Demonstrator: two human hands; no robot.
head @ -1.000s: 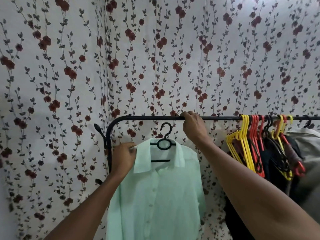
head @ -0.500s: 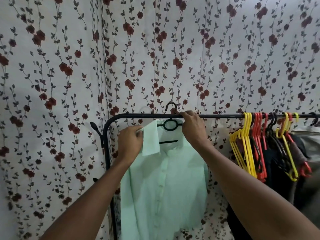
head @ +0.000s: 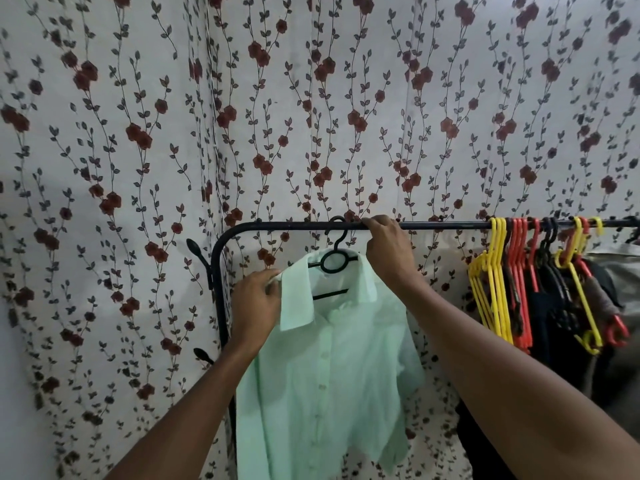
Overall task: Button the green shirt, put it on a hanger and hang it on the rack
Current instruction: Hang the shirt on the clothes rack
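Wall: we faced floral wallpaper [head: 104,133] of dark red flowers on leafy vines, running behind everything.
Rack: a black rack [head: 443,225] curved down at its left end, its bar running off to the right.
Left hand: our left hand [head: 256,303] pinched the shirt's left shoulder beside the collar, fingers curled on the cloth.
Shirt: the green shirt [head: 329,368] hung buttoned on a black hanger [head: 334,259], hook over the bar, between our hands.
Right hand: our right hand [head: 388,247] curled over the bar just right of the hook.
Far right: yellow hangers [head: 493,282], red hangers [head: 519,282] and dark clothes [head: 554,323] crowded the bar, well apart from the shirt.
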